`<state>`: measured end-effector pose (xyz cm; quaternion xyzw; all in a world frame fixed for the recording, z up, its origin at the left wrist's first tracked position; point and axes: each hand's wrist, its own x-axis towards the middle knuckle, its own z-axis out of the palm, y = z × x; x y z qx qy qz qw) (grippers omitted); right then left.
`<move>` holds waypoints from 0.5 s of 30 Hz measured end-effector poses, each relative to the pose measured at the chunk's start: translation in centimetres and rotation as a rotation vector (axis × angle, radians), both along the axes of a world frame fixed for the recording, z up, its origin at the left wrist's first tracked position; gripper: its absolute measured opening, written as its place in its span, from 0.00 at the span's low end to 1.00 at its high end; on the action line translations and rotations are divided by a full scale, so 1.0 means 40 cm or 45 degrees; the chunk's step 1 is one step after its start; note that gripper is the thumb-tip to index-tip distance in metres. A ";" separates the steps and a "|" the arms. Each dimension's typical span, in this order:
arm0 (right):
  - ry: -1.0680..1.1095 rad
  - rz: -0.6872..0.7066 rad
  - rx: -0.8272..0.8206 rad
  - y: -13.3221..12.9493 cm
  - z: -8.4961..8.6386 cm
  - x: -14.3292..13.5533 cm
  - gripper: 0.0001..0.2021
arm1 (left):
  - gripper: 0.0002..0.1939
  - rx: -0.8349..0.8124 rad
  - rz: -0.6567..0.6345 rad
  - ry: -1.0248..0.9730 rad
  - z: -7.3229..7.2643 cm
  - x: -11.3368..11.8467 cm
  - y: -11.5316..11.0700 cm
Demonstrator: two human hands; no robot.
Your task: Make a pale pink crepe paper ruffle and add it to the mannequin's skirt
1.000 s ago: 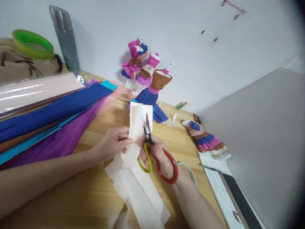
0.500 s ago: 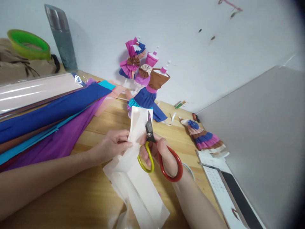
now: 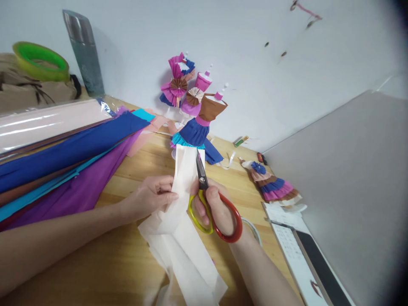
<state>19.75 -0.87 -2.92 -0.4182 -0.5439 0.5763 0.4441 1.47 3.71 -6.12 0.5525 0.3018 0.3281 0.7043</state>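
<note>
1. In the head view, I see the left hand (image 3: pixel 156 195) pinching the white paper strip (image 3: pixel 185 170) by its edge, above the wooden table (image 3: pixel 127 246).
2. The right hand (image 3: pixel 219 208) grips the scissors (image 3: pixel 202 180), thumb in the red handle and fingers in the yellow one, the blades over the strip's upper part.
3. Long sheets of blue crepe paper (image 3: pixel 73 146) lie over at the left; the small paper dresses (image 3: pixel 199 123) stand behind the strip, by the wall.

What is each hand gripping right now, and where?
The left hand pinches the white strip at its left edge, between thumb and fingers. The right hand holds the scissors by the red and yellow handle loops.
</note>
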 end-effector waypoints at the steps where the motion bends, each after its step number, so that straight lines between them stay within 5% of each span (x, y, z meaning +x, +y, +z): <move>1: 0.010 0.010 -0.007 0.000 0.000 0.001 0.25 | 0.12 0.001 0.002 -0.002 -0.001 0.000 0.000; 15: 0.093 0.038 -0.052 0.001 0.011 0.011 0.25 | 0.08 0.059 -0.030 0.071 -0.008 -0.001 0.000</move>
